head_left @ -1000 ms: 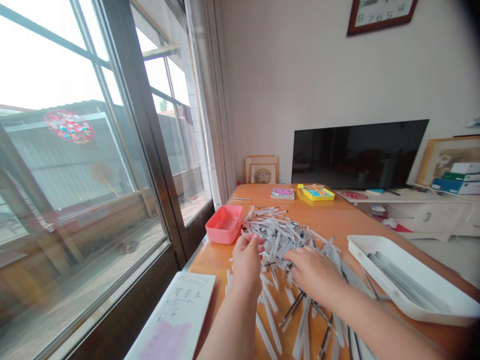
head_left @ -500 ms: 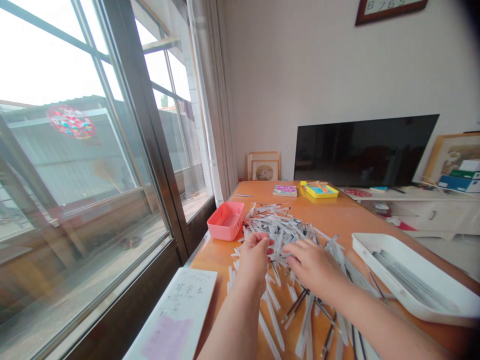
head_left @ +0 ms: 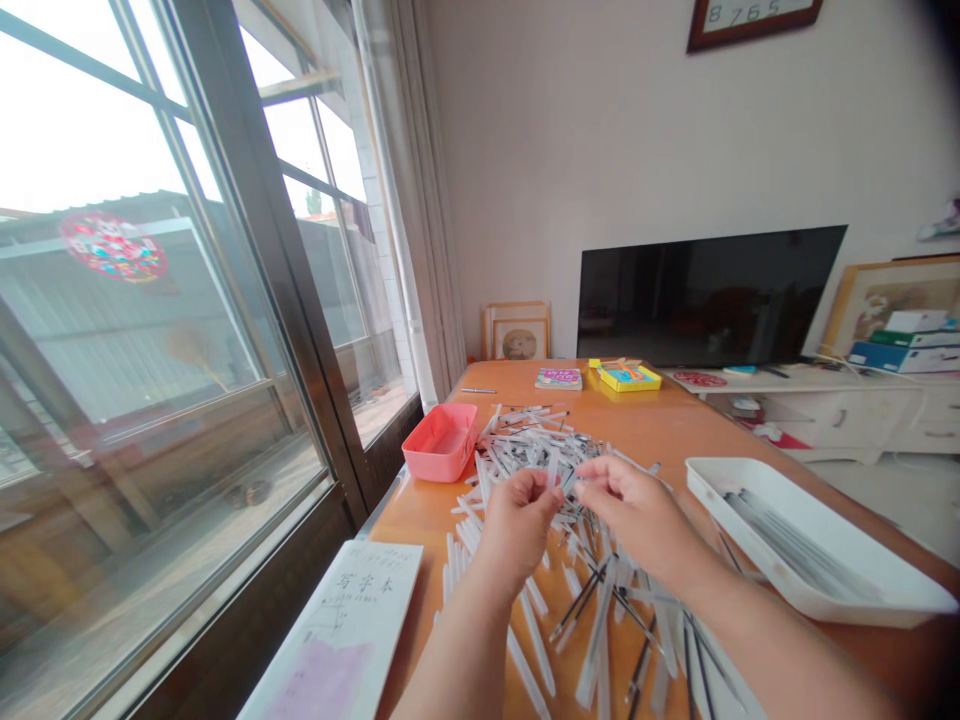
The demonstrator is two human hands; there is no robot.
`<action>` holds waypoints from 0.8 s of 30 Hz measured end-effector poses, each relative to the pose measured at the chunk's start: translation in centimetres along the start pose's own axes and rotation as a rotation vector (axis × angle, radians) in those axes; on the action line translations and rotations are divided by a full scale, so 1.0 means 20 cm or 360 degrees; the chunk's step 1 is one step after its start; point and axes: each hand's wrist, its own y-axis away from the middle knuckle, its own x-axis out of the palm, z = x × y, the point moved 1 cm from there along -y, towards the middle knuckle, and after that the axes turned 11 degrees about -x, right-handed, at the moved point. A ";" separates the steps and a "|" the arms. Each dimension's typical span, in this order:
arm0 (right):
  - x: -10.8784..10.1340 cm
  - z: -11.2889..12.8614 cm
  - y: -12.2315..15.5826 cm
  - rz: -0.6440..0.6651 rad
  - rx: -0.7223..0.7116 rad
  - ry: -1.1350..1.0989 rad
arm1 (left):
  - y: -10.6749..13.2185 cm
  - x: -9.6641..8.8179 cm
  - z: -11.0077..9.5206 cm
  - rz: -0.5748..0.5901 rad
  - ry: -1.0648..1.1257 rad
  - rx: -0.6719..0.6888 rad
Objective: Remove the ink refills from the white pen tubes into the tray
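Observation:
My left hand (head_left: 525, 515) is closed in a pinch over the pile, and a short length of clear plastic pen barrel (head_left: 553, 468) shows upright at its fingertips. Close beside it, my right hand (head_left: 630, 502) has thumb and forefinger drawn together; what lies between them is too small to make out. Beneath and around both hands spreads a heap of whitish translucent pen barrels (head_left: 531, 640), mixed with black-tipped ink refills (head_left: 581, 600). To the right, a white tray (head_left: 847, 590) holds several grey, dark-ended pens (head_left: 787, 540) laid side by side.
A pink plastic basket (head_left: 439, 465) stands left of the heap. A notebook (head_left: 375, 610) lies at the front left, by the window (head_left: 187, 300). Farther back are a small book (head_left: 559, 379), a yellow box (head_left: 630, 380) and a lone pen (head_left: 478, 391).
My hands have come closer together, and the right one has lifted slightly with its fingertips now near the left. The view has turned a little to the right.

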 end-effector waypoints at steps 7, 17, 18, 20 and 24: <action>0.08 -0.04 0.05 0.0609 0.0012 0.1249 | -0.04 -0.05 0.03 -0.0304 0.0115 -0.0047; 0.14 -0.13 0.01 0.0494 0.0095 0.1054 | 0.00 -0.06 -0.01 -0.0357 0.0201 -0.0136; 0.14 -0.14 0.00 0.0450 0.0104 0.0978 | 0.00 -0.06 -0.01 -0.0351 0.0206 -0.0149; 0.14 -0.17 -0.03 0.0353 0.0121 0.0804 | 0.00 -0.06 0.00 -0.0339 0.0218 -0.0178; 0.12 -0.24 -0.08 0.0088 0.0154 0.0440 | -0.01 -0.06 0.02 -0.0327 0.0224 -0.0200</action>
